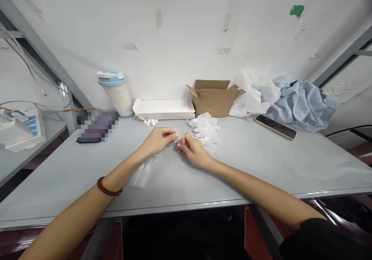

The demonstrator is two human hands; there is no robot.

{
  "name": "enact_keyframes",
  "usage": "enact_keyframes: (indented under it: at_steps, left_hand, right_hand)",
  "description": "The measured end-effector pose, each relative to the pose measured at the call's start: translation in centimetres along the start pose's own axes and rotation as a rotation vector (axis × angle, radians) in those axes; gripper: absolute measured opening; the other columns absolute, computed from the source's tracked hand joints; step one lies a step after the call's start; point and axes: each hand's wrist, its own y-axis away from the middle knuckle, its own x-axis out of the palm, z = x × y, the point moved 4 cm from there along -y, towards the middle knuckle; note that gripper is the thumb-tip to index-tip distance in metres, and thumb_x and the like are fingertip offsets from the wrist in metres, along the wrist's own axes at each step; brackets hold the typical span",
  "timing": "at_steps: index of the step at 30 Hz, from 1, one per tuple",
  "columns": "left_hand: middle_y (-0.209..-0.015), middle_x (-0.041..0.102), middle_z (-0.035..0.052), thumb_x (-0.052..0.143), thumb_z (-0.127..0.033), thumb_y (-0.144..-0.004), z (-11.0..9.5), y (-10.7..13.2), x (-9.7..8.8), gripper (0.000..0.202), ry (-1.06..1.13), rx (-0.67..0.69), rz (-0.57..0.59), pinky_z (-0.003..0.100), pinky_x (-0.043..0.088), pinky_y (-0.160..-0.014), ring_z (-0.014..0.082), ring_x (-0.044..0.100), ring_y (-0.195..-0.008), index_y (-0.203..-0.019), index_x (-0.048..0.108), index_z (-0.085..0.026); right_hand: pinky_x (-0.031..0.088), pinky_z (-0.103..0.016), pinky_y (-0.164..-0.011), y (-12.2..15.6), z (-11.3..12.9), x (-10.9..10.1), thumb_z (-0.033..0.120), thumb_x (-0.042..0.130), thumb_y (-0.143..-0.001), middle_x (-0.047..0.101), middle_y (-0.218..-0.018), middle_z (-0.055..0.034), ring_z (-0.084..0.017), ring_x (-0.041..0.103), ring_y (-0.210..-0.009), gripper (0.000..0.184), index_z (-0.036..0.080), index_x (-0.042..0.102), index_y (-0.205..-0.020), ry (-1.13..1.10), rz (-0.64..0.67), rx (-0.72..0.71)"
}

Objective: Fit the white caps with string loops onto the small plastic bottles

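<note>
Over the middle of the grey table [180, 182], my left hand [159, 139] and my right hand [193, 148] meet with fingertips pinched. Between them is a small, whitish translucent piece, mostly hidden by the fingers; I cannot make out its kind. Beside my right hand lies a pile of translucent white plastic sleeves [207, 130] with thin ties. Under my left wrist are a few more clear sleeves [141, 175] with a white cord. Several small white pieces [150, 122] sit just beyond my left hand.
Along the wall stand a cream tumbler with a blue lid [116, 95], a stack of flat white boxes [165, 108] and an open cardboard box [213, 101]. White plastic bags [251, 95], a phone [276, 127] and light blue cloth [303, 103] are at right. A dark pouch [99, 125] lies left.
</note>
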Motion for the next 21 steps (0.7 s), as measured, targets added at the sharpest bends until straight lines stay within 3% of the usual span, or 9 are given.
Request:
enact_keyframes:
  at_steps: [7, 14, 21]
  left_hand:
    - [-0.061, 0.063, 0.0019, 0.057, -0.042, -0.078, 0.13, 0.01, -0.17, 0.029, -0.124, 0.013, 0.016, 0.027, 0.044, -0.059, 0.0166, 0.057, -0.060, -0.071, 0.067, -0.016]
    - [-0.092, 0.071, 0.0051, 0.058, -0.034, -0.078, 0.04, -0.11, -0.15, 0.020, -0.146, 0.153, 0.033, 0.031, 0.048, -0.080, 0.0210, 0.063, -0.088, -0.081, 0.071, -0.019]
    - [-0.098, 0.071, 0.0066, 0.058, -0.033, -0.077, 0.01, -0.11, -0.18, 0.022, -0.155, 0.155, 0.018, 0.033, 0.050, -0.082, 0.0228, 0.064, -0.093, -0.084, 0.073, -0.019]
  right_hand:
    - [0.045, -0.029, -0.062, 0.17, -0.09, 0.04, 0.026, 0.044, -0.089, 0.051, -0.068, 0.0021, -0.015, 0.057, -0.065, 0.018, 0.023, 0.032, -0.076, 0.098, 0.012, -0.056]
    - [0.045, -0.028, -0.060, 0.01, -0.13, -0.18, 0.026, 0.046, -0.087, 0.053, -0.068, 0.0017, -0.015, 0.056, -0.064, 0.018, 0.023, 0.032, -0.075, 0.054, -0.018, -0.006]
    - [0.045, -0.029, -0.060, -0.09, -0.12, -0.15, 0.026, 0.046, -0.086, 0.053, -0.066, 0.0016, -0.015, 0.056, -0.064, 0.018, 0.023, 0.033, -0.075, 0.004, -0.025, 0.028]
